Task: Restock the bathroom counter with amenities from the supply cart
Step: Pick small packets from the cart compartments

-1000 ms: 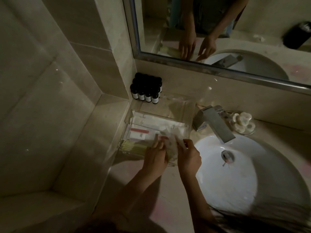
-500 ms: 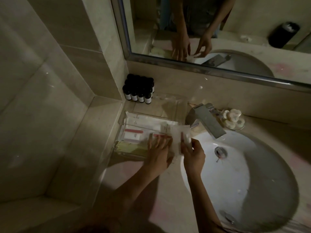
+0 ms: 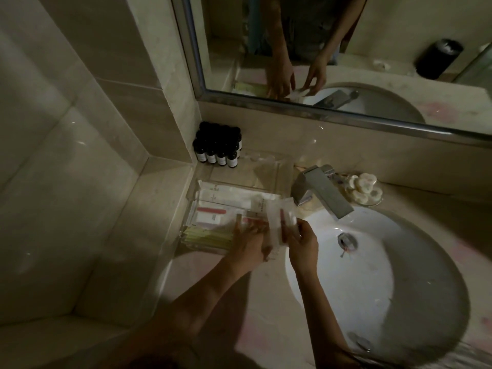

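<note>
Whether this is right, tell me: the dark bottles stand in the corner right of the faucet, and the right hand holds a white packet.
Wrong on one point. The head view shows the bottles in the corner left of the faucet, not right of it. The right hand does hold a white packet.

One wide-angle camera, worn on the head, looks steeply down at close range onto the sink (image 3: 359, 275), facing the mirror (image 3: 399, 35) behind it; the counter (image 3: 266, 328) lies left of the sink.
</note>
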The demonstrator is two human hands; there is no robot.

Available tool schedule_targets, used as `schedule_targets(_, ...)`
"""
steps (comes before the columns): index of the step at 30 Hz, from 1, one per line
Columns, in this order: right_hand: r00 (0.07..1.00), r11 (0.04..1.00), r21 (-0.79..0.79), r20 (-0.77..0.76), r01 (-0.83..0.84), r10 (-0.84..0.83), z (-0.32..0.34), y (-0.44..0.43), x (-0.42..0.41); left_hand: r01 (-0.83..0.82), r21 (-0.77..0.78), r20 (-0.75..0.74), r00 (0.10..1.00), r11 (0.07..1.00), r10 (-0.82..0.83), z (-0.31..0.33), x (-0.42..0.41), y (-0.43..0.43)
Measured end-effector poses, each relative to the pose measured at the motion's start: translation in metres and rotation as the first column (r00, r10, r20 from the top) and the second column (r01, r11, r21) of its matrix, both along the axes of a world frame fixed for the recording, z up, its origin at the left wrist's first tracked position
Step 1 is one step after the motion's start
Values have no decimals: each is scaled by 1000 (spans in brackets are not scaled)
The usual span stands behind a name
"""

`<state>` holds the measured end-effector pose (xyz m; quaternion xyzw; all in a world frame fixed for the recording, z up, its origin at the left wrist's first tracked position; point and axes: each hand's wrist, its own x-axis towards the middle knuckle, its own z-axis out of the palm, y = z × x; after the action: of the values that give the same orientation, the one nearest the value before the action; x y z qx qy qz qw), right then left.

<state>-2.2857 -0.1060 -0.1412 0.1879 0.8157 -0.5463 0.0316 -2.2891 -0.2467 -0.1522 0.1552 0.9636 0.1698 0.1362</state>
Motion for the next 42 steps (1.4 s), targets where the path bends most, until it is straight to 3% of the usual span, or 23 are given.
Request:
schedule_targets(5, 993, 991, 105, -66, -87, 94, 4, 12, -9, -172, 303, -103, 972, 937, 212, 2, 7, -20)
schedule_targets(9, 982, 981, 159, -133, -113, 134, 16, 19, -23, -309, 293, -135, 924, 905, 359, 7, 12, -42)
schedule_targets(13, 961, 962, 88, -71, -259, 266, 16, 4, -35, -425, 331, -90, 875, 843, 476, 15, 18, -50)
schedule_targets(17, 938, 922, 178, 24, -345, 347, 5, -12, -38, -342, 279, -92, 921, 897, 380, 9, 21, -49)
schedule_targets(21, 961, 945, 178, 56, -276, 270, -7, -22, -33, -241, 240, -74, 961, 940, 266, 0, 32, -38)
schedule_targets(27, 982, 935, 304, 14, -183, 188, -16, -36, -31, -168, 103, -42, 984, 980, 173, -11, 33, -26)
schedule_targets(35, 968, 871, 436, 5, -227, 250, -23, -42, -32, -163, -46, 36, 986, 986, 165, -14, 24, -20)
schedule_targets(42, 954, 840, 497, -70, -219, 290, -25, -33, -28, -181, -79, 61, 981, 980, 186, -13, 22, -16)
